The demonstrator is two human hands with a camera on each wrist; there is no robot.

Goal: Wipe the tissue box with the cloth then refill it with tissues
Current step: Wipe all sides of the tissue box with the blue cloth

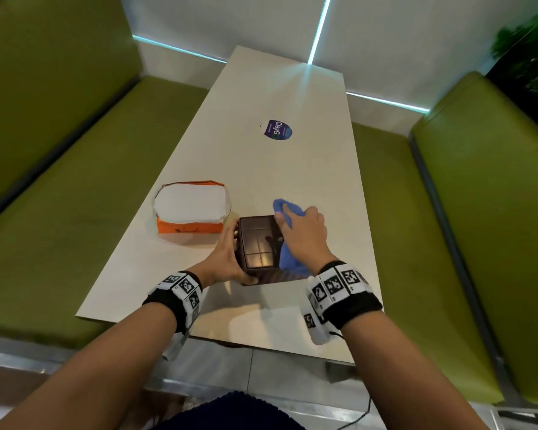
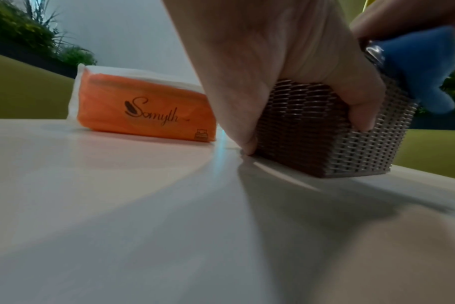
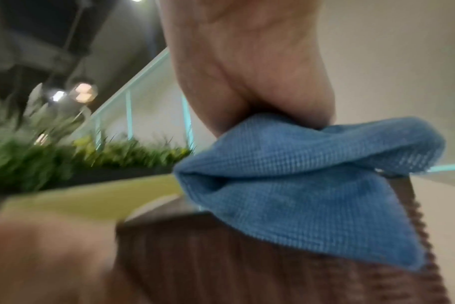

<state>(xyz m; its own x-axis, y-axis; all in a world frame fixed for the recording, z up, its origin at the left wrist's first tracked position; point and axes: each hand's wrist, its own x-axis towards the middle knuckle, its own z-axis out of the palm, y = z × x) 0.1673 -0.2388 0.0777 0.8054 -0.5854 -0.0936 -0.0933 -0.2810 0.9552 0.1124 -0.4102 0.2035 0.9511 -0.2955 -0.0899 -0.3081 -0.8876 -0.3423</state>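
Observation:
A dark brown woven tissue box (image 1: 257, 246) (image 2: 325, 133) (image 3: 247, 263) stands on the pale table (image 1: 261, 311), its glossy top facing up. My left hand (image 1: 227, 259) (image 2: 286, 78) grips its left side, thumb at the near corner. My right hand (image 1: 302, 234) (image 3: 247, 72) holds a blue cloth (image 1: 288, 259) (image 2: 424, 67) (image 3: 299, 185) bunched against the box's right upper edge, and part of the cloth hangs down that side. An orange pack of white tissues (image 1: 191, 209) (image 2: 143, 111) lies open-topped just left of the box.
A round dark blue sticker (image 1: 277, 129) lies further up the table. Green padded benches (image 1: 59, 197) (image 1: 479, 228) flank both long sides. A white wall closes the far end. Plants (image 1: 531, 51) stand behind the right bench.

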